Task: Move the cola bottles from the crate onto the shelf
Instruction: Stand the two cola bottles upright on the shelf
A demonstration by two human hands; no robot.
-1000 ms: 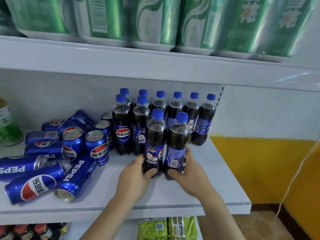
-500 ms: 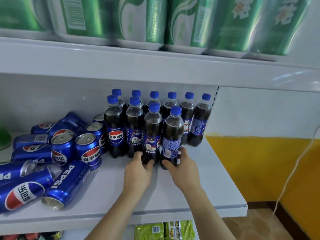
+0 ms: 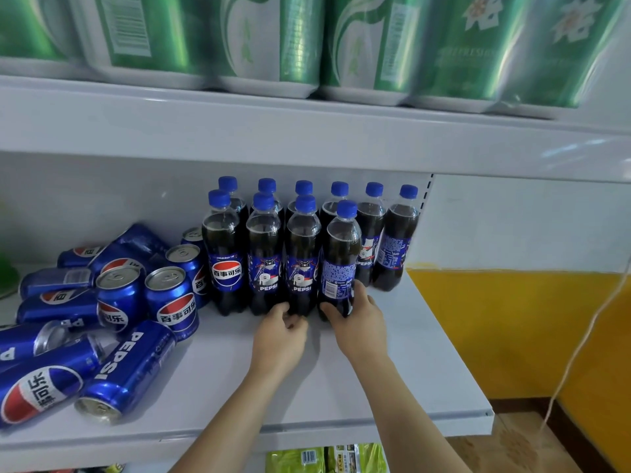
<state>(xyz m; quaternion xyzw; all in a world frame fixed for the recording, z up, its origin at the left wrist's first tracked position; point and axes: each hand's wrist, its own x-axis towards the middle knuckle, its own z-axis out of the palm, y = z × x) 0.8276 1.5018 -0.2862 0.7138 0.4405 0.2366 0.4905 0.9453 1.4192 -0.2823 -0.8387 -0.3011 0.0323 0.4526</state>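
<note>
Several cola bottles with blue caps stand in two rows on the white shelf [image 3: 392,387]. My right hand [image 3: 356,322] grips the base of the rightmost front-row bottle [image 3: 339,268], thumb on its right side. That bottle stands upright on the shelf. My left hand [image 3: 281,336] sits just in front of the neighbouring front bottle [image 3: 302,261], fingers loosely curled and holding nothing. The crate is out of view.
Blue cola cans [image 3: 119,302] lie and stand in a heap on the left of the shelf. Green can packs [image 3: 307,46] fill the shelf above. A yellow wall [image 3: 512,336] and a hanging cord [image 3: 580,343] are to the right. Green packets [image 3: 324,459] show below.
Both hands pushed their two bottles back into line with the front row. The left hand has since let go of its bottle and drawn back slightly.
</note>
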